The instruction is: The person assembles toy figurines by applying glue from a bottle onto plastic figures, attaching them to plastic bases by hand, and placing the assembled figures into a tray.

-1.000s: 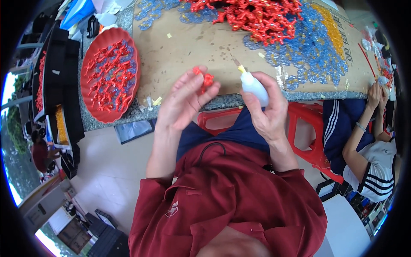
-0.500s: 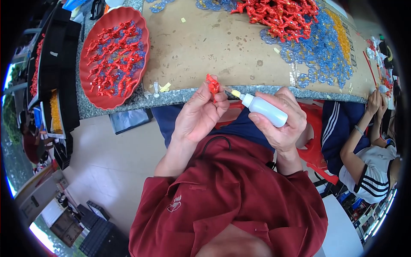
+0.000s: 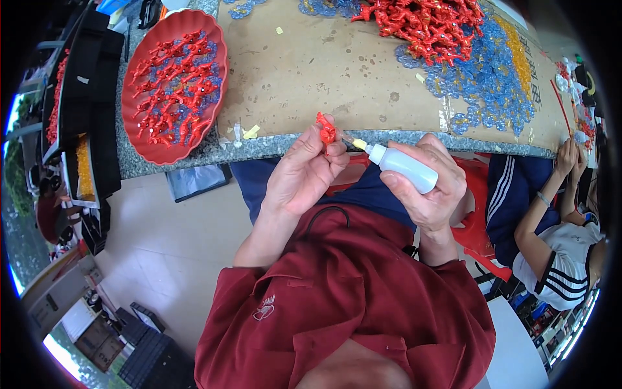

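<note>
Between the thumb and fingers of my left hand (image 3: 301,170) is a small glossy red figurine (image 3: 326,132), held up just off the table's near edge. My right hand (image 3: 433,185) is closed round a white squeeze bottle (image 3: 407,168) tipped toward the figurine. The bottle's thin nozzle, with yellow wrapped round its base, reaches the figurine's right side; whether it touches cannot be made out. At the left, a red scalloped tray (image 3: 146,153) bears several red figurines and clear bluish pieces.
Brown cardboard (image 3: 291,71) covers much of the speckled stone table (image 3: 259,148). At the far right lie a heap of red figurines (image 3: 424,29), bluish pieces (image 3: 476,91) and yellow pieces (image 3: 516,55). A co-worker (image 3: 560,259) sits to the right, hands over the table.
Both hands hold nearly the same pose. The figurine is turned slightly in my left fingers, and the bottle has shifted a little right and down.
</note>
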A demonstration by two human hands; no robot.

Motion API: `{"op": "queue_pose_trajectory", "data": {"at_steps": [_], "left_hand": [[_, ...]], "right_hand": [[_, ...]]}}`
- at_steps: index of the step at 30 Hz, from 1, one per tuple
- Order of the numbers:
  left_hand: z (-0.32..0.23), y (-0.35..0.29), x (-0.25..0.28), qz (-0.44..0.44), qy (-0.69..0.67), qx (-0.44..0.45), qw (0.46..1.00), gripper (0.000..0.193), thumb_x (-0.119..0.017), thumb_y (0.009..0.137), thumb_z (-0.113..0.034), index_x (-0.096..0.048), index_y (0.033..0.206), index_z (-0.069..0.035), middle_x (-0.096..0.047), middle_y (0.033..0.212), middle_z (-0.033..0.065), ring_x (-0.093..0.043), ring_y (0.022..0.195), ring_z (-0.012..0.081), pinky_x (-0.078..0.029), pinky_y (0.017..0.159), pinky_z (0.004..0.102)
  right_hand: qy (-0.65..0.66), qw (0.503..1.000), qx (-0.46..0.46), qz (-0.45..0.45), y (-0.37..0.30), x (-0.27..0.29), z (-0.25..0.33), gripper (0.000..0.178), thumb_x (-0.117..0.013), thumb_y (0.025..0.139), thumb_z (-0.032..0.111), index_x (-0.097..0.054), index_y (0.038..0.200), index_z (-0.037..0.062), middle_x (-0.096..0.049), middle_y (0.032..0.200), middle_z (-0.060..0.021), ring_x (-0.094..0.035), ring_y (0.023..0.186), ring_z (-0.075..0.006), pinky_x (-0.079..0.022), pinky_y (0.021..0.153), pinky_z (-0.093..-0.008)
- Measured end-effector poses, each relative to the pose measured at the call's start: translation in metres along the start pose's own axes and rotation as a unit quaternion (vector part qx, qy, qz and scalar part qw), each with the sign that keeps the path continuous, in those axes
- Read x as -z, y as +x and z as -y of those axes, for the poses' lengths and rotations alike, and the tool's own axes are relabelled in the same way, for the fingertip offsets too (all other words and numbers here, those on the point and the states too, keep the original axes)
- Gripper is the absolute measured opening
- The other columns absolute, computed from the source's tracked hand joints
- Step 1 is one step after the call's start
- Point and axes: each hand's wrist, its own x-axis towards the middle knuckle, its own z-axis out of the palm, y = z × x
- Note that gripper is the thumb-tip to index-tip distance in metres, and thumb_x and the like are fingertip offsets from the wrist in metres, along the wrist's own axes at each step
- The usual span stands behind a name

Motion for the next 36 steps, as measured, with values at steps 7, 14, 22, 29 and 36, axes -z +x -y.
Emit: {"op": "queue_pose_trajectory", "data": {"at_steps": [7,14,22,29,36], "left_hand": [[0.000,0.001,-0.003,-0.011,0.044,-0.003,0.999,0.023,-0.051,0.090,-0.016,-0.051,0.109,-0.003,-0.053,0.089,0.0043,-0.049,0.078,0.0127,-0.042,0.074,0.0265],[-0.002,0.001,0.001,0.002,0.056,-0.015,0.998,0.023,-0.050,0.090,-0.016,-0.051,0.110,-0.003,-0.053,0.087,0.0038,-0.049,0.077,0.0130,-0.042,0.074,0.0269],[-0.003,-0.009,0.004,0.001,0.085,-0.048,0.995,0.023,-0.050,0.090,-0.011,-0.054,0.111,-0.006,-0.057,0.094,0.0082,-0.051,0.079,0.0173,-0.043,0.074,0.0292],[-0.003,-0.014,0.003,-0.006,0.113,-0.054,0.992,0.024,-0.052,0.088,-0.007,-0.054,0.111,-0.009,-0.058,0.099,0.0102,-0.052,0.083,0.0195,-0.043,0.078,0.0320],[0.002,-0.008,0.005,0.007,0.125,-0.018,0.992,0.026,-0.055,0.085,-0.004,-0.054,0.111,-0.008,-0.058,0.099,0.0110,-0.055,0.083,0.0193,-0.044,0.077,0.0317]], "right_hand": [[0.007,1.000,0.005,0.013,0.002,-0.004,0.000,0.032,-0.079,0.058,0.012,-0.066,0.085,-0.0005,-0.062,0.065,-0.0068,-0.048,0.052,-0.0155,-0.037,0.047,-0.0258],[0.049,0.996,-0.065,-0.024,0.003,0.002,0.000,0.032,-0.078,0.060,0.010,-0.065,0.087,-0.0007,-0.063,0.069,-0.0066,-0.050,0.057,-0.0135,-0.038,0.051,-0.0244],[0.031,0.995,-0.082,-0.044,0.031,-0.037,-0.042,0.028,-0.067,0.071,0.006,-0.061,0.098,0.0017,-0.061,0.086,-0.0101,-0.060,0.075,-0.0194,-0.047,0.068,-0.0277],[0.027,0.995,-0.091,-0.041,0.036,-0.051,-0.049,0.030,-0.069,0.071,0.006,-0.060,0.099,0.0023,-0.062,0.092,-0.0115,-0.060,0.084,-0.0206,-0.047,0.075,-0.0295],[-0.299,0.939,-0.064,-0.157,-0.007,0.038,-0.044,0.026,-0.061,0.070,-0.005,-0.061,0.094,0.0032,-0.056,0.090,-0.0117,-0.052,0.082,-0.0274,-0.043,0.072,-0.0353]]}}
